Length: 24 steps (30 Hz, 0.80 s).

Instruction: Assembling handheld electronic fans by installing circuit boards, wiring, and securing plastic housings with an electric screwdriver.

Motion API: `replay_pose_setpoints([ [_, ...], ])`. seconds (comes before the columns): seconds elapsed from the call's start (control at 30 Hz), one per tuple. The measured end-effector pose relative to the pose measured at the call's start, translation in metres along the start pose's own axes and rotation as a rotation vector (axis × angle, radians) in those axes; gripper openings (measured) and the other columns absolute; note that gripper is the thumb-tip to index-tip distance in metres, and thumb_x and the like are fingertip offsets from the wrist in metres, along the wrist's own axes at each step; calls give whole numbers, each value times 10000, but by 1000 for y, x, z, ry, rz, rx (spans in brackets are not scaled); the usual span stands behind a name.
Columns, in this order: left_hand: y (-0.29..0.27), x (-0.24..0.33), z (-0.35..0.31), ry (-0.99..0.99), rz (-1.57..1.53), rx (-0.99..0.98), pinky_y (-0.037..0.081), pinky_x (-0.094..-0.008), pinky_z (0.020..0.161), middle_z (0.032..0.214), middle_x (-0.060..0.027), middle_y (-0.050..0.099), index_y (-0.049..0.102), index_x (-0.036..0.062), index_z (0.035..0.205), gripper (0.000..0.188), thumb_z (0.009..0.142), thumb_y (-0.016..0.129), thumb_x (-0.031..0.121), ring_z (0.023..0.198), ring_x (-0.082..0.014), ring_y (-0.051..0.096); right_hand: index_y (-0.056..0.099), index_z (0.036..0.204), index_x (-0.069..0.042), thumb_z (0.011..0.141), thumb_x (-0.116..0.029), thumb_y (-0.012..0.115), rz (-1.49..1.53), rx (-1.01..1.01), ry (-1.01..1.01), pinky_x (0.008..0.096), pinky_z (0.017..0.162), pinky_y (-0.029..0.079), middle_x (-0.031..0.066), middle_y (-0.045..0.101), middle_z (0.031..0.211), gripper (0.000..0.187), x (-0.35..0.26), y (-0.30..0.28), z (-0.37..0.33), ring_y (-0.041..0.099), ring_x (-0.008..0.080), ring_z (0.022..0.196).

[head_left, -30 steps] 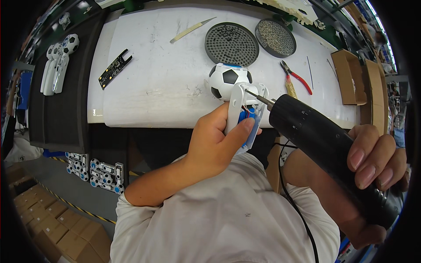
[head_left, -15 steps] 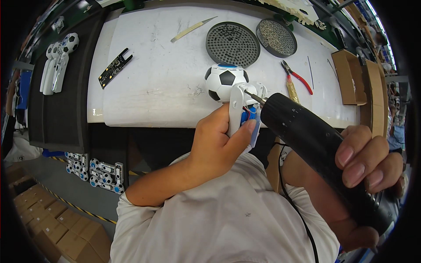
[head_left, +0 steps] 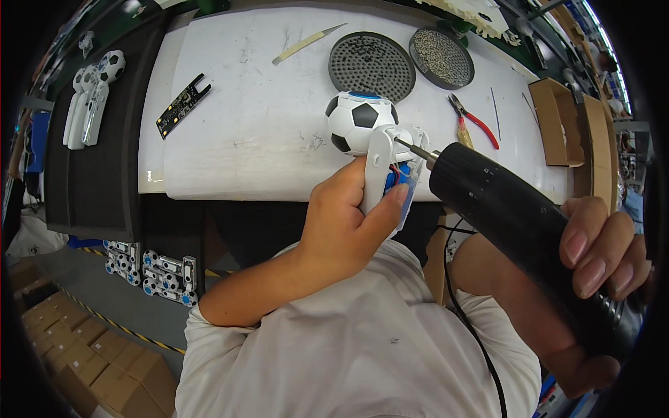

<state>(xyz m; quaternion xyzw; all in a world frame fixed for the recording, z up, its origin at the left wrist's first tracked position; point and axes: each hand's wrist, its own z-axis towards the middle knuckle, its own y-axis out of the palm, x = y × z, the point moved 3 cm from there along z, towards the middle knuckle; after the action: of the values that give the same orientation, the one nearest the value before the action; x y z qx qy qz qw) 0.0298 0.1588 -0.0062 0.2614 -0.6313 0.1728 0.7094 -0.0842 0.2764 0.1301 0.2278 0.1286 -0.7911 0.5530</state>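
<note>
My left hand (head_left: 345, 216) is closed around the handle of a white device with a soccer-ball head (head_left: 364, 117). Its open housing shows a blue part (head_left: 394, 177) and thin wires by my thumb. In my right hand (head_left: 603, 251) is a thick black electric screwdriver (head_left: 505, 202), fingers wrapped round its rear. The slim bit (head_left: 417, 150) points left, its tip at the white housing just below the ball; whether it sits on a screw I cannot tell.
Beyond the device are a tray of dark screws (head_left: 371, 66) and a tray of silver screws (head_left: 441, 59). Red-handled cutters (head_left: 477, 129), a cardboard box (head_left: 557, 125), a black circuit board (head_left: 183, 106) and a pale knife (head_left: 306, 44) lie around. Similar ball-headed devices (head_left: 90, 104) rest at left.
The screwdriver and my right hand have shifted right and slightly down. The ball-headed device in my left hand has moved up a little; the bit tip stays near the housing.
</note>
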Motion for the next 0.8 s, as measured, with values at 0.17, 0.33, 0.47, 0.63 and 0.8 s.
replay_pose_setpoints([
  [0.17, -2, 3, 5, -8, 98, 3, 441, -283, 578, 735, -68, 602, 577, 5, 965, 183, 911, 628, 172, 622, -110, 522, 474, 1054, -41, 671, -530, 753, 19, 8, -4, 307, 689, 435, 52, 504, 910, 681, 5, 5, 0, 563, 157, 777],
  [0.33, -9, -2, 10, -30, 49, -35, 464, -269, 603, 756, -58, 623, 575, 2, 983, 169, 930, 601, 160, 658, -102, 559, 474, 1040, -45, 663, -529, 758, 41, 10, -11, 305, 689, 436, 51, 506, 904, 675, 6, -8, 5, 564, 155, 774],
  [0.47, -10, 1, 9, -203, -245, -29, 502, -261, 657, 825, -60, 645, 564, -11, 1043, 185, 961, 558, 155, 730, -104, 613, 472, 1033, -48, 658, -535, 759, 19, 36, -38, 306, 689, 435, 51, 505, 905, 678, 0, -5, 1, 564, 155, 771],
  [0.63, -13, 5, 9, -183, -359, -57, 532, -275, 712, 901, -74, 648, 540, -27, 1113, 228, 985, 521, 160, 797, -123, 648, 463, 1026, -54, 649, -571, 752, -135, 170, -146, 312, 693, 431, 53, 490, 919, 702, 0, -9, 2, 556, 157, 766],
  [0.8, -14, 4, 6, -183, -368, -87, 533, -278, 720, 919, -79, 648, 536, -29, 1131, 241, 985, 520, 162, 806, -129, 652, 458, 1029, -61, 652, -597, 739, -157, 52, 11, 317, 689, 431, 58, 477, 934, 713, -2, -18, 8, 552, 167, 766],
])
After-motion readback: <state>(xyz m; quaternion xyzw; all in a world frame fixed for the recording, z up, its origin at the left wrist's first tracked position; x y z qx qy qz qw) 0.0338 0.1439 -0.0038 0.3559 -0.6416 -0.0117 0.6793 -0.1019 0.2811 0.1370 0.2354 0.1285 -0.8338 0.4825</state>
